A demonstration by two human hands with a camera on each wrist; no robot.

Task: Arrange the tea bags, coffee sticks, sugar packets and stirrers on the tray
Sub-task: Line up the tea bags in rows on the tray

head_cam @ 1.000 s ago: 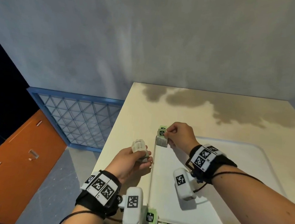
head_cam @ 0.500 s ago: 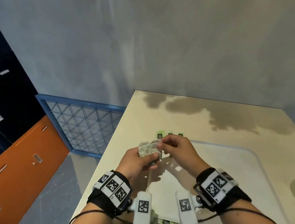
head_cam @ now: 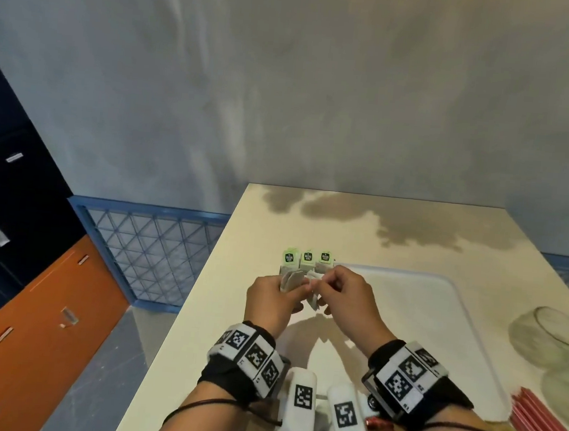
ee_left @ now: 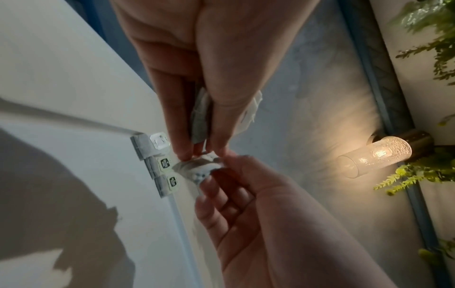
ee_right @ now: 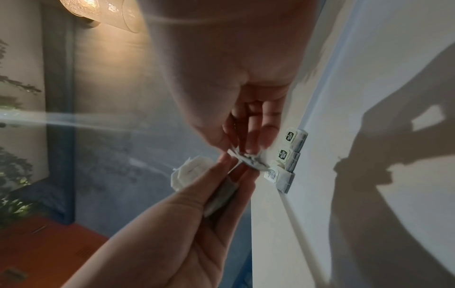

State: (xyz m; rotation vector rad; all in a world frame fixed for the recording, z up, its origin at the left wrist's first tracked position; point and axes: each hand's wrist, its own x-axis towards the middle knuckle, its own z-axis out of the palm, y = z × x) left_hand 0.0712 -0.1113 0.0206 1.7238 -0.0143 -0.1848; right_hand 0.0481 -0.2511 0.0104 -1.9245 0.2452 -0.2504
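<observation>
- At the bottom edge of the head view, red foil packets [head_cam: 374, 429] crinkle between my wrists, and thin red stirrers [head_cam: 533, 419] lie in a straight bundle at lower right, off the tray.
- My left hand [head_cam: 269, 300] grips a small stack of tea bags [head_cam: 289, 279], soft whitish paper pouches, with my thumb pressed on one flat side and my fingers on the other.
- My right hand [head_cam: 345, 296] pinches one tea bag [ee_left: 199, 167] from that stack between thumb and forefinger tips; it is crumpled and greyish where the leaves show through.
- Half a second ago my hands met lower in the frame; now they sit just in front of the placed row, and the head view takes in more of the table's right side.
- A second ago my right hand was setting a bag at the tray corner while my left waited apart with the stack.
- Just beyond my fingertips, three tea bags [head_cam: 306, 263] stand side by side at the tray's far left corner, their green square tags pointing away from me.
- The tray [head_cam: 421, 330] is smooth, white, with a low raised rim and rounded corners; to the right of the row, its far edge and middle lie bare.
- Clear dimpled glasses [head_cam: 547, 338] sit at middle right, beside the tray's right rim.
- The cream table [head_cam: 412, 233] runs on to a grey plaster wall, with a brownish stain near its far edge; its left edge drops off close beside my left hand.
</observation>
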